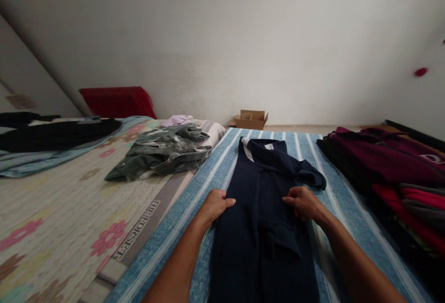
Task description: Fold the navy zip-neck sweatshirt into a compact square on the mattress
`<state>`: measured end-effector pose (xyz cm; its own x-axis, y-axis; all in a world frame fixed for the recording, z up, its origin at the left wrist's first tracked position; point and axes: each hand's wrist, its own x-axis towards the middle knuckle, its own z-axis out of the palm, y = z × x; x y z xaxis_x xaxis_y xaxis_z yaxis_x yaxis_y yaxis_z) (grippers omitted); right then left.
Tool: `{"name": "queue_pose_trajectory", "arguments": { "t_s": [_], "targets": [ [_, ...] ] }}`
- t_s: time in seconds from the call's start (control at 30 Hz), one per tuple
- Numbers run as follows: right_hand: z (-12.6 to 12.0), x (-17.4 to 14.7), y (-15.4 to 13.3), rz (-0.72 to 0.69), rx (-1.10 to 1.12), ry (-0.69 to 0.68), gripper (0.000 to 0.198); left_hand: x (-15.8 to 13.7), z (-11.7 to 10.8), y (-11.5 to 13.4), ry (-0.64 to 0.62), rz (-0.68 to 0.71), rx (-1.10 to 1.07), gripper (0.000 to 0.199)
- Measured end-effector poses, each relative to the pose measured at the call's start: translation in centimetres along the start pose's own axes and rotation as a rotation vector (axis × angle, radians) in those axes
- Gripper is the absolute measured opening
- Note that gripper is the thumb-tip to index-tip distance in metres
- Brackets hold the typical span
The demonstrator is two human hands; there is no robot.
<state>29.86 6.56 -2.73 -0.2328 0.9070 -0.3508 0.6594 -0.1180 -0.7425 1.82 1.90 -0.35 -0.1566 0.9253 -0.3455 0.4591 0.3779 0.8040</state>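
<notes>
A dark navy long-sleeved top [239,229] lies lengthwise on the blue striped cover [194,229], its collar with a pale tag at the far end. One sleeve, ending in a cuff, is laid down over the body; a bunched part sticks out at the far right. At the top's left edge, my left hand [216,203] is closed with thumb and fingers on the fabric. My right hand [303,201] pinches the cloth near the right edge, below the bunched part. The near end of the top runs out of view.
Left of the striped cover is a flowered bedspread [69,215] with grey-green clothing [163,150] and black clothing [59,136]. Folded maroon clothes [378,154] and red ones are stacked at right. An open cardboard box [251,120] and a red case-like object [118,101] stand near the wall.
</notes>
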Motion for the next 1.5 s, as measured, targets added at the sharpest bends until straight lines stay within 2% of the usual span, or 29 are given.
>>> {"name": "queue_pose_trajectory", "arguments": {
  "t_s": [0.07, 0.13, 0.3, 0.43, 0.53, 0.63, 0.77, 0.87, 1.03, 1.13, 1.23, 1.3, 1.37, 1.43, 1.5],
  "targets": [
    [-0.1, -0.2, -0.3, -0.011, -0.007, 0.022, 0.018, 0.0, 0.0, -0.2, -0.020, -0.006, -0.007, 0.018],
    [-0.3, -0.3, -1.3, -0.059, -0.046, 0.102, 0.019, 0.1, 0.0, -0.4, -0.025, 0.001, -0.021, 0.017],
    [-1.3, 1.0, -7.2, -0.259, -0.343, 0.417, 0.019, 0.4, 0.0, -1.0, 0.007, 0.051, 0.050, 0.022],
    [-1.7, 5.6, -12.6, -0.325, -0.504, 0.515, 0.027, 0.4, 0.0, -1.5, 0.029, 0.107, 0.107, 0.025],
    [-1.8, 10.1, -14.4, -0.289, -0.523, 0.497, 0.039, 0.4, 0.1, -1.7, 0.070, 0.116, 0.159, 0.028],
    [-2.2, 13.7, -13.8, -0.211, -0.507, 0.448, 0.031, 0.4, 0.0, -1.7, 0.087, 0.095, 0.209, 0.029],
    [-3.0, 16.2, -11.0, -0.084, -0.463, 0.454, 0.028, 0.4, -0.1, -1.5, 0.085, 0.055, 0.277, 0.028],
    [-3.3, 17.2, -9.3, -0.029, -0.422, 0.440, 0.026, 0.5, -0.1, -1.7, 0.075, 0.032, 0.320, 0.029],
    [-3.0, 18.0, -8.3, -0.029, -0.355, 0.406, 0.022, 0.7, -1.1, -2.3, 0.077, 0.043, 0.334, 0.026],
    [-2.6, 18.0, -8.0, -0.042, -0.321, 0.421, 0.024, 1.6, -2.5, -0.4, 0.113, 0.087, 0.455, 0.020],
    [-2.2, 17.7, -7.8, -0.048, -0.294, 0.451, 0.027, 4.3, -2.8, 4.3, 0.262, 0.206, 0.658, 0.015],
    [-2.0, 17.6, -7.6, -0.042, -0.285, 0.473, 0.028, 7.3, -1.7, 7.8, 0.300, 0.363, 0.722, 0.013],
    [-1.7, 17.4, -7.5, -0.036, -0.284, 0.494, 0.029, 11.0, 0.3, 10.4, 0.316, 0.451, 0.746, 0.019],
    [-1.5, 17.4, -7.4, -0.034, -0.287, 0.511, 0.030, 14.7, 2.4, 11.6, 0.340, 0.511, 0.726, 0.032],
    [-1.4, 17.4, -7.3, -0.038, -0.290, 0.522, 0.030, 17.9, 4.2, 11.5, 0.309, 0.509, 0.736, 0.043]
  ]
}}
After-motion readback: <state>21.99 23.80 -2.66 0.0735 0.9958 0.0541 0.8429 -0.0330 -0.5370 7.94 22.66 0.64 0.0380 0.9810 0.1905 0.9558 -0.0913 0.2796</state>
